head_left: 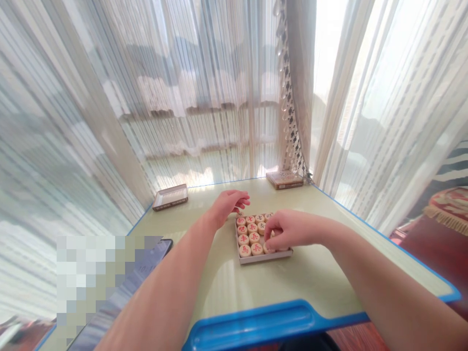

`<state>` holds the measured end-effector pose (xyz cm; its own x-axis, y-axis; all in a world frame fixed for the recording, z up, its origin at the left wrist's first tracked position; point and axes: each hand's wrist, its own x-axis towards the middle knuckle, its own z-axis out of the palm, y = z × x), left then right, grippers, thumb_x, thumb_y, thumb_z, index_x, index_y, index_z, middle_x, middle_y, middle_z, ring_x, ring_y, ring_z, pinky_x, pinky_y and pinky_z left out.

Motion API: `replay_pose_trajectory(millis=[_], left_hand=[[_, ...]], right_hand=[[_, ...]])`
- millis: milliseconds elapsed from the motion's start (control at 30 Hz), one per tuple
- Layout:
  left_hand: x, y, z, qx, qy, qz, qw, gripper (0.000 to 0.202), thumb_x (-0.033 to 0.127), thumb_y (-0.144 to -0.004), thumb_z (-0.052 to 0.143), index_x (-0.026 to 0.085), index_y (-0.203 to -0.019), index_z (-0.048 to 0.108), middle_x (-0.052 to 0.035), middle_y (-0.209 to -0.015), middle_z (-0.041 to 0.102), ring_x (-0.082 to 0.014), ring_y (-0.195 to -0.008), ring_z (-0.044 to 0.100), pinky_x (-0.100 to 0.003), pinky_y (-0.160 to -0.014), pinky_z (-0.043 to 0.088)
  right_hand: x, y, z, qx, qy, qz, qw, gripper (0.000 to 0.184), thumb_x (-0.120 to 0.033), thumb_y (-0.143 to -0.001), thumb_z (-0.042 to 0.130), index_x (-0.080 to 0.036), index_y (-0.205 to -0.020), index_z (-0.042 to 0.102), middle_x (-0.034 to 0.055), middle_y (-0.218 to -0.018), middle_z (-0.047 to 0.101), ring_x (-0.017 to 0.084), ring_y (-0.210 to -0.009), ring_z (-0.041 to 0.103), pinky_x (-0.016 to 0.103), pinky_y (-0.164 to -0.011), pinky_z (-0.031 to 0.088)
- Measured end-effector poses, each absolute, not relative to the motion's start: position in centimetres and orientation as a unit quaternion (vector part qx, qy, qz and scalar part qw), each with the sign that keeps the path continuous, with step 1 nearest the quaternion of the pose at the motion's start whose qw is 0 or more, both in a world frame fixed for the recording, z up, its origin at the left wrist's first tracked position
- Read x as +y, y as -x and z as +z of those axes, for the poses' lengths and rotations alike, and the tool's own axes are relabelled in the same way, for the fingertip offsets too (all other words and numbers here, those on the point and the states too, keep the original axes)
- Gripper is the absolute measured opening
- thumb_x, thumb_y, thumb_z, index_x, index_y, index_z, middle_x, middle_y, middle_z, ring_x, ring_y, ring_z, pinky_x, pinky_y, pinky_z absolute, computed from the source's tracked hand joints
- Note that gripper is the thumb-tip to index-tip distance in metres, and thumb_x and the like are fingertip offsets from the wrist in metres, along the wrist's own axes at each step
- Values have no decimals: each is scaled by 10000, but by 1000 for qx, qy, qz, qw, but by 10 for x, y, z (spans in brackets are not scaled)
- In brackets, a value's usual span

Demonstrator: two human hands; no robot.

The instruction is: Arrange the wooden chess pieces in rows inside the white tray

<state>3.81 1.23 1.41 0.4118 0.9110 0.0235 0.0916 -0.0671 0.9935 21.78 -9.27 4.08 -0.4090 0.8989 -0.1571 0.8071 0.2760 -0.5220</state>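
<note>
A small white box (252,259) on the pale green table (314,273) holds several round wooden chess pieces (250,238) with red characters. My right hand (288,229) rests over the box's right side, fingers curled and pinching down among the pieces; what it grips is hidden. My left hand (229,203) hovers at the box's far left corner, fingers bent and loosely together above a piece at the rim.
A shallow box lid (170,196) lies at the table's far left and a closed patterned box (284,179) at the far edge. A dark phone (155,253) lies left of my forearm. Sheer curtains (204,97) surround the table; a blue tray edge (256,324) runs along the front.
</note>
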Motion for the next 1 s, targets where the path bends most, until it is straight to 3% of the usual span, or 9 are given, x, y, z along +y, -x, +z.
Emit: replay_pose_trajectory(millis=[467, 1000], left_hand=[[16, -38, 11, 404, -633, 397, 527, 315, 438, -640, 607, 150, -762, 645, -57, -747, 646, -116, -642, 536, -242, -578, 392], [14, -41, 9, 422, -665, 369, 494, 294, 428, -643, 591, 151, -730, 632, -56, -740, 649, -111, -617, 522, -235, -540, 372]], right_hand=[[-90, -218, 42, -803, 537, 251, 60, 216, -359, -650, 574, -221, -761, 698, -24, -610, 604, 103, -522, 488, 207, -453, 339], [-88, -220, 39, -802, 533, 254, 89, 220, -374, -666, 569, -200, -741, 680, -16, -590, 579, 106, -521, 464, 217, -443, 308]])
